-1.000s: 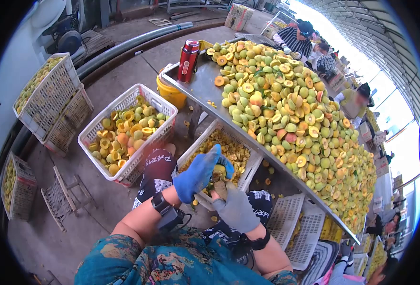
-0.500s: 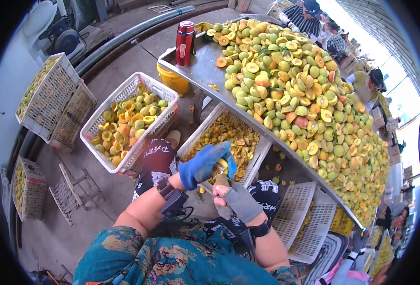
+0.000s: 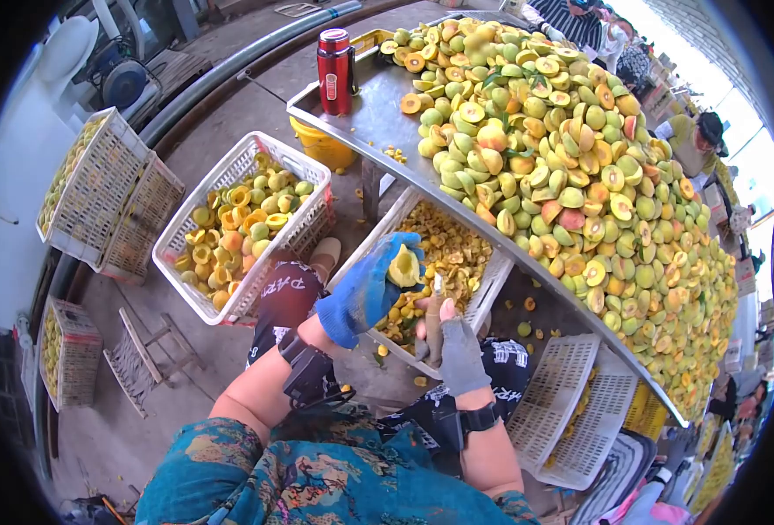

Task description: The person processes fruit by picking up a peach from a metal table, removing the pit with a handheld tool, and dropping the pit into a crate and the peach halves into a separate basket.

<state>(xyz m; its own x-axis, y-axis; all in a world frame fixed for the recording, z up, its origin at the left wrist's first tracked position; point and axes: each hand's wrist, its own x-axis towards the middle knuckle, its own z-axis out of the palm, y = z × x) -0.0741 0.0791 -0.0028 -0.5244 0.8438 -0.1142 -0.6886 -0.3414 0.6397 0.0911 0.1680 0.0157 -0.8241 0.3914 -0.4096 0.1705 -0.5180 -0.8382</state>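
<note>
My left hand [image 3: 360, 290], in a blue glove, holds a yellow peach half [image 3: 403, 268] with its hollowed cut face showing. My right hand [image 3: 462, 352], in a grey fingerless glove, is closed around a slim tool with a wrapped handle [image 3: 434, 331]; its pale tip points up, apart from the fruit. What kind of tool it is I cannot make out. Below both hands stands a white crate [image 3: 498, 278] of yellow fruit scraps. Another white crate [image 3: 185, 291], to the left, holds hollowed peach halves.
A metal table [image 3: 385, 96] on the right bears a large heap of cut peaches [image 3: 570, 166] and a red thermos [image 3: 335, 72]. Under its corner stands a yellow bucket [image 3: 324, 147]. Stacked crates [image 3: 111, 188] and a small stool [image 3: 146, 354] are at left. Other people work beyond the table.
My hands have moved apart. The tool has come away from the peach half, which now faces up in my left hand. My right hand has shifted slightly right.
</note>
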